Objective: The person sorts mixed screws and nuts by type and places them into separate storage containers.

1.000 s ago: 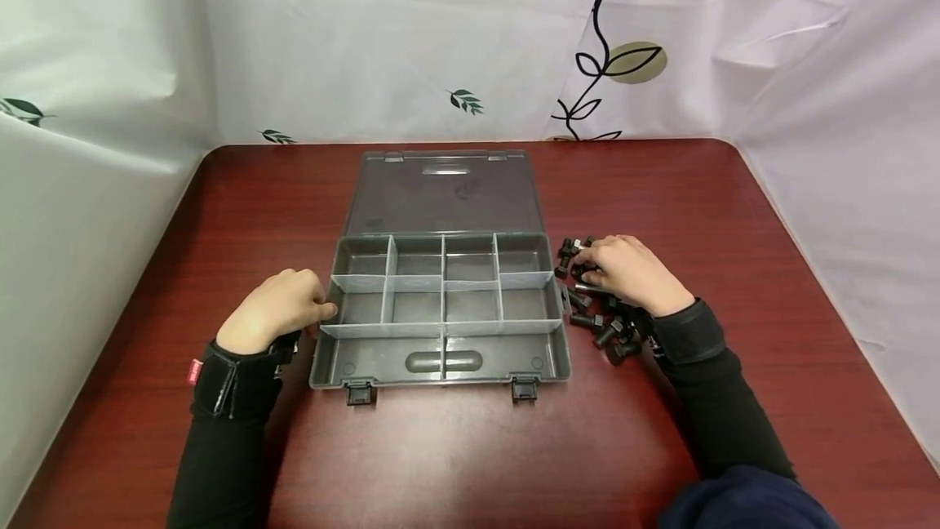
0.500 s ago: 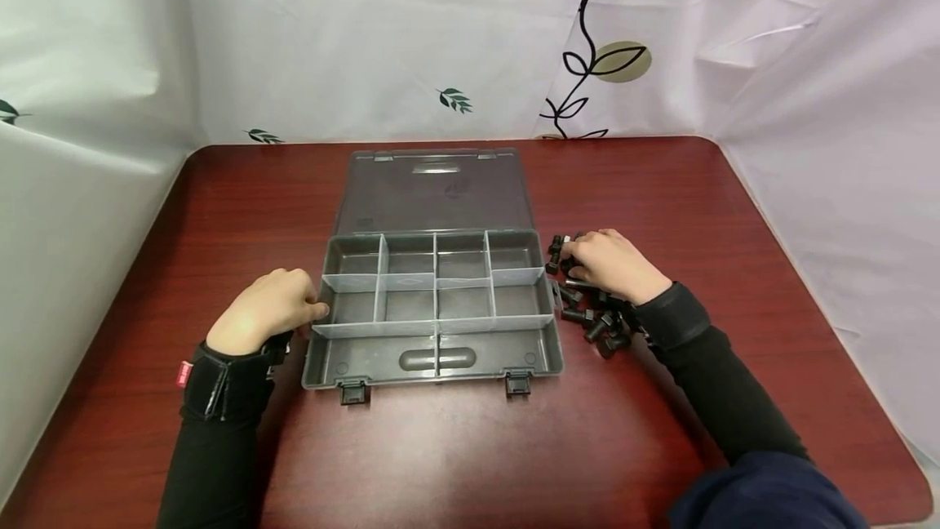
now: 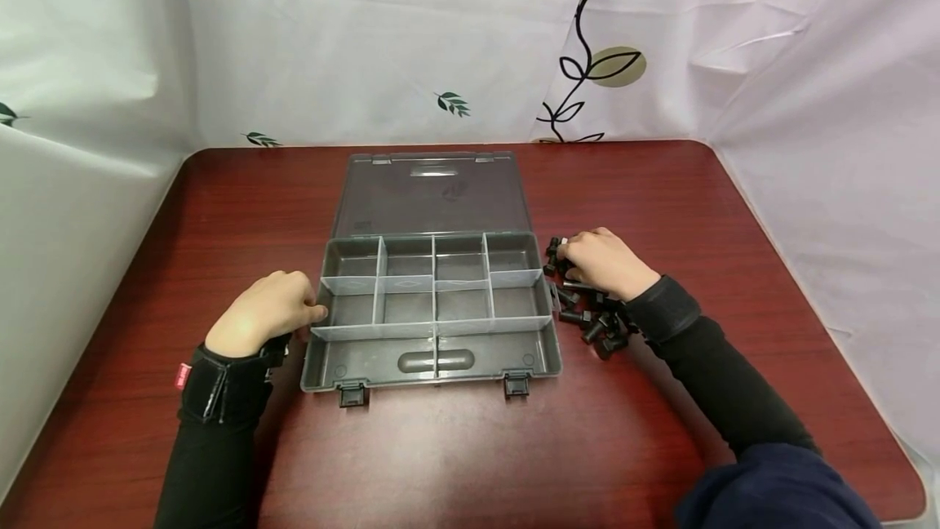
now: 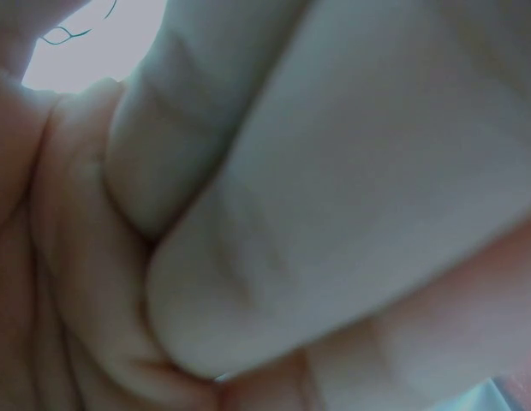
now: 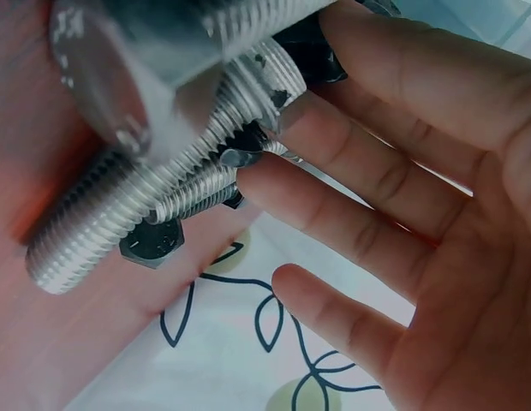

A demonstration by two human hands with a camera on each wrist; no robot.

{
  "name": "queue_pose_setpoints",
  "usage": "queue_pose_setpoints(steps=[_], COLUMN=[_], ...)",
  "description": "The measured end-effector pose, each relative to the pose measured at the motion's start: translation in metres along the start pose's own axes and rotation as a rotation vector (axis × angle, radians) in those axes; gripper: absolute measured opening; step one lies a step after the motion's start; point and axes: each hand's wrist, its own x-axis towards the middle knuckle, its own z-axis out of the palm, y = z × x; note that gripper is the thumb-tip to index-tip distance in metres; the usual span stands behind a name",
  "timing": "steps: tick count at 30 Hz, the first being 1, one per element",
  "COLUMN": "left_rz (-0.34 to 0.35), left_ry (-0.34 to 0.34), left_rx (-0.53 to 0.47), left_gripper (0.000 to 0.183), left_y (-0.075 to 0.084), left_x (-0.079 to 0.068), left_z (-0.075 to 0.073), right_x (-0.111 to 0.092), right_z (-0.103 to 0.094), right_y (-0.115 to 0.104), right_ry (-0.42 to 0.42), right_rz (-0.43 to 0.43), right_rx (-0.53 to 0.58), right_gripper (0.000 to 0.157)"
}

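Note:
A grey plastic compartment box [image 3: 433, 325] lies with its lid folded back on the table. At its left wall is my left hand [image 3: 268, 313], fingers curled and thumb over the rim; the curled fingers [image 4: 248, 274] fill the left wrist view. My right hand [image 3: 605, 264] reaches into a pile of black bolts [image 3: 602, 325] beside the box's right side. In the right wrist view, thumb and forefinger close around a black bolt [image 5: 313, 51], largely hidden behind them. The other fingers [image 5: 334, 227] extend loosely, close to threaded bolts [image 5: 146, 184].
The grey lid [image 3: 433, 194] lies flat behind the box on the reddish-brown table [image 3: 455, 464]. Two black latches [image 3: 353, 395] stick out at the box's front. Thin dividers separate its compartments. A white patterned curtain [image 3: 367, 47] surrounds the table's back and sides.
The head view has shifted slightly, moving the whole scene a little left. My right thumb and forefinger have drawn closer together among the bolts. The left hand keeps its place at the box.

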Motion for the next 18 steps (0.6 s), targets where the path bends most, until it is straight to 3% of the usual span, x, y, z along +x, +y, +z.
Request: queue_pose_setpoints(steps=[18], left_rz=[-0.011], left_ry=[-0.005], left_rx=[-0.009], left_gripper=[0.032], left_y=[0.0007], left_x=[-0.0008], left_z=[-0.0008], right_x=[0.0019], right_z=[-0.0023], right_y=[0.0055], right_ry=[-0.062], right_rz=[0.011], right_rx=[0.020], right_gripper=[0.021])
